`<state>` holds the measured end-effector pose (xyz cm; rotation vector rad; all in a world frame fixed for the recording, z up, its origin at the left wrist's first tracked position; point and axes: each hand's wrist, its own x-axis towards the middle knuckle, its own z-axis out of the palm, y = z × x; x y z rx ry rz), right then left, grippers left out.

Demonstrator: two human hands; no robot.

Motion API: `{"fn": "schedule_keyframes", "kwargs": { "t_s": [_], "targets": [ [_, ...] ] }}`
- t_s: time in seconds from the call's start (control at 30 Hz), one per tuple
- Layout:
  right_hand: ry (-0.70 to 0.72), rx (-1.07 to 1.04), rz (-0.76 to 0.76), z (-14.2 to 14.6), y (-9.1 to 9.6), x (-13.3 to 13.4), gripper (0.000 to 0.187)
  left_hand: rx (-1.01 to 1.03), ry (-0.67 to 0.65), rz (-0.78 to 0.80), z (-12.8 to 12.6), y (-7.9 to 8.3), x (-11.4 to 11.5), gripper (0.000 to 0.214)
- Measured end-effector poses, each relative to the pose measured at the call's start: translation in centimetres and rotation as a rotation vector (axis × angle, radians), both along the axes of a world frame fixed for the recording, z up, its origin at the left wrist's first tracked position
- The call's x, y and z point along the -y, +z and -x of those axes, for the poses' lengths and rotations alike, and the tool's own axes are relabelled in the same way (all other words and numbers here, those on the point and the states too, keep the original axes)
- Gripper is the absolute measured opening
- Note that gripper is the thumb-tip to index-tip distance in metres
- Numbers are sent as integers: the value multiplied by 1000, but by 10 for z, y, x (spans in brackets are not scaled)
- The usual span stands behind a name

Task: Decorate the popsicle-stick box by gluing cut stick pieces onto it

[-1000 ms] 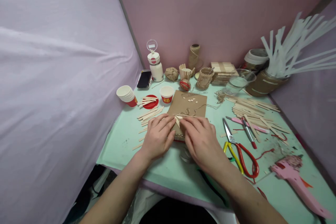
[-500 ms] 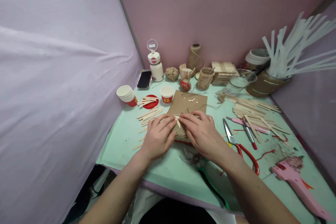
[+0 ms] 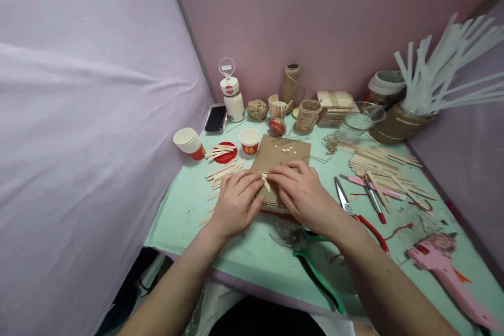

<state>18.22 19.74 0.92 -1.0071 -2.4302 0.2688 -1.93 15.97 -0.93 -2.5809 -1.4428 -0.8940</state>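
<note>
A brown cardboard sheet (image 3: 283,157) lies flat on the mint-green table (image 3: 185,215), with twine and small wooden bits on it. My left hand (image 3: 235,202) rests palm down at the sheet's near left corner. My right hand (image 3: 302,192) lies on the sheet's near edge. The fingertips of both hands meet around small pale wooden stick pieces (image 3: 266,182) and press on them. Whether either hand grips a piece is hidden by the fingers.
Loose craft sticks (image 3: 224,170) lie left of the sheet; a bigger pile (image 3: 384,165) lies right. Green-handled pliers (image 3: 311,257), red-handled scissors (image 3: 356,210), pens (image 3: 372,194) and a pink glue gun (image 3: 449,273) sit near. Paper cups (image 3: 190,143), twine balls, a phone and jars stand behind.
My right hand has slid forward and left along the sheet's near edge. That uncovered the green-handled pliers at the table's front. My left hand has hardly moved.
</note>
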Motion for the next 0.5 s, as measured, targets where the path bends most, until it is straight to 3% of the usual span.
{"fn": "schedule_keyframes", "kwargs": {
  "t_s": [0.23, 0.5],
  "targets": [
    [-41, -50, 8, -11, 5, -2, 33, 3, 15, 23, 3, 1, -4, 33],
    [-51, -25, 60, -6, 0, 2, 32, -27, 48, 7, 4, 3, -10, 32]
  ]
}}
